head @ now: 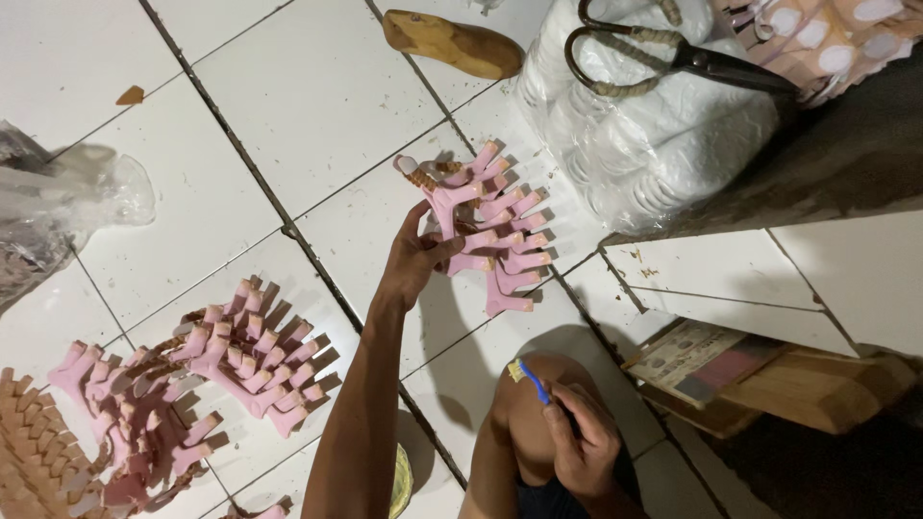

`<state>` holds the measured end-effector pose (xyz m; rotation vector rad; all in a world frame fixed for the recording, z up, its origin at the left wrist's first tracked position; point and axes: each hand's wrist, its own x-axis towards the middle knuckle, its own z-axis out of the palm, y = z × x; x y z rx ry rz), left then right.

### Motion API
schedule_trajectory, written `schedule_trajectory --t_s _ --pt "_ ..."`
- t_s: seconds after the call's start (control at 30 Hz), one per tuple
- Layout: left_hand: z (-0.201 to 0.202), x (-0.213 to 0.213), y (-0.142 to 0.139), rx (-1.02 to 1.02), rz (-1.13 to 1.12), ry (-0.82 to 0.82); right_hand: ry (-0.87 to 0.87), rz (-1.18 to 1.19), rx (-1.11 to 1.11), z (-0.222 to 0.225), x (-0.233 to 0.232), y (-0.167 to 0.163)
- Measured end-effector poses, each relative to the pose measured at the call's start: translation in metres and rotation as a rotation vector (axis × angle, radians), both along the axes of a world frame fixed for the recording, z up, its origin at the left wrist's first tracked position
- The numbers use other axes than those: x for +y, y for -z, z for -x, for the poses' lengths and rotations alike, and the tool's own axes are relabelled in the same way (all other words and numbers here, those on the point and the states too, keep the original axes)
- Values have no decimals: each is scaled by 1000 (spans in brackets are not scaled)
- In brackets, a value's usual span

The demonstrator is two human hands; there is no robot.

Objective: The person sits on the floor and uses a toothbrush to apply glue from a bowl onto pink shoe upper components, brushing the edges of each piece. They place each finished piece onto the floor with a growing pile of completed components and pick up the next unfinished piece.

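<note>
Pretty harsh light here, looks like it comes from up near the camera, since the white floor tiles (317, 91) glare bright in the middle. Corners fall off dim, and the right side is nearly black. Hard shadows sit under the pink pieces (486, 226). Bottom edge is a bit soft and grainy.

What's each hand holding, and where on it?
Left hand: pink straps, gripped at their lower left edge. Right hand: blue brush, held by its handle.
</note>
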<state>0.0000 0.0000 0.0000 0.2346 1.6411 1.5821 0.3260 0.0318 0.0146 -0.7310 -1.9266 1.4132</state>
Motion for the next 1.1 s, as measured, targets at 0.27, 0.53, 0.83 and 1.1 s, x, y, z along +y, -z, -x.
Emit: schedule_trajectory --t_s 0.27,0.53,0.83,1.1 --pt "-2 0 3 -71 -108 -44 -28 -66 28 5 6 2" --pt "-18 -17 16 21 -89 -25 -19 -18 0 6 11 4" --pt "-27 -14 -8 -303 -74 -302 -20 -68 -15 8 15 4" --pt "-95 -49 43 -92 -121 1 -56 -110 5 8 18 4"
